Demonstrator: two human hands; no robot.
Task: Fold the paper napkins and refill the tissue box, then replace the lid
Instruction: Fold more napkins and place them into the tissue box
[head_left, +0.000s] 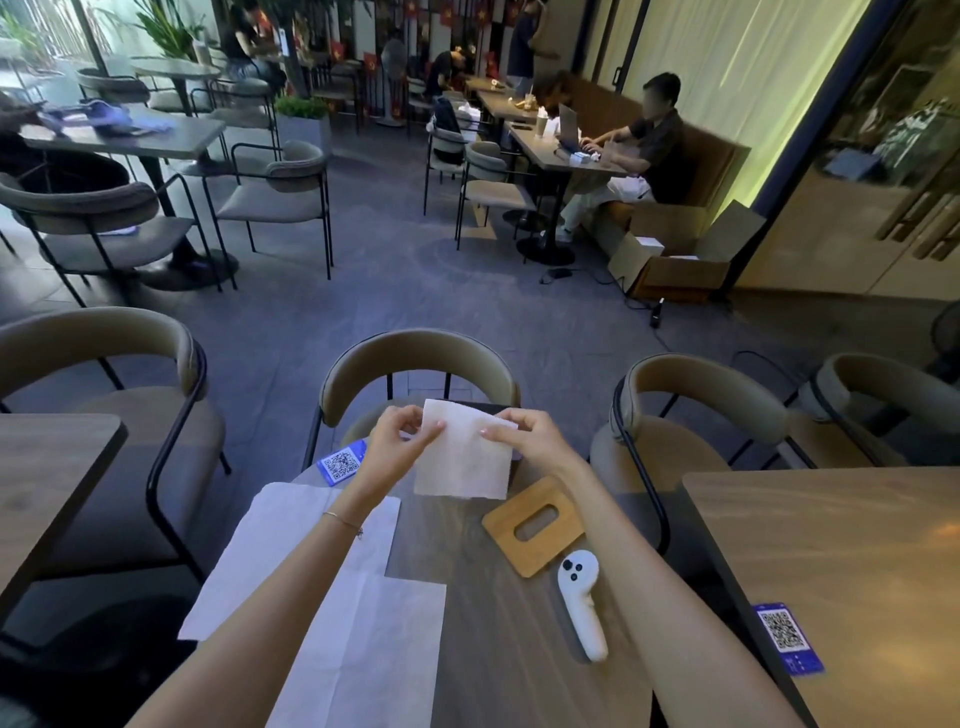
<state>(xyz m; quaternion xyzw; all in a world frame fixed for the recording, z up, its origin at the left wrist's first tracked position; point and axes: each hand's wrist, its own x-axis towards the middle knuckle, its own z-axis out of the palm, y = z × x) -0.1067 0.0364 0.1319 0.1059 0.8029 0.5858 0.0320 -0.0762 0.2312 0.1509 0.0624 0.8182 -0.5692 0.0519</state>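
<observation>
I hold a white paper napkin (462, 457) up above the far part of the round table (498, 649). My left hand (400, 436) pinches its upper left edge and my right hand (524, 434) pinches its upper right edge. Unfolded white napkins (343, 597) lie flat on the table's left side, under my left forearm. The wooden tissue box lid (535, 525) with an oval slot lies flat to the right of the held napkin. A dark edge of the tissue box (483, 407) shows just behind the napkin; most of it is hidden.
A white handheld controller (582, 603) lies on the table near my right forearm. A blue QR card (340, 464) sits at the far left of the table. Padded chairs (415, 374) ring the table. Another table (841, 571) with a QR card (787, 644) stands right.
</observation>
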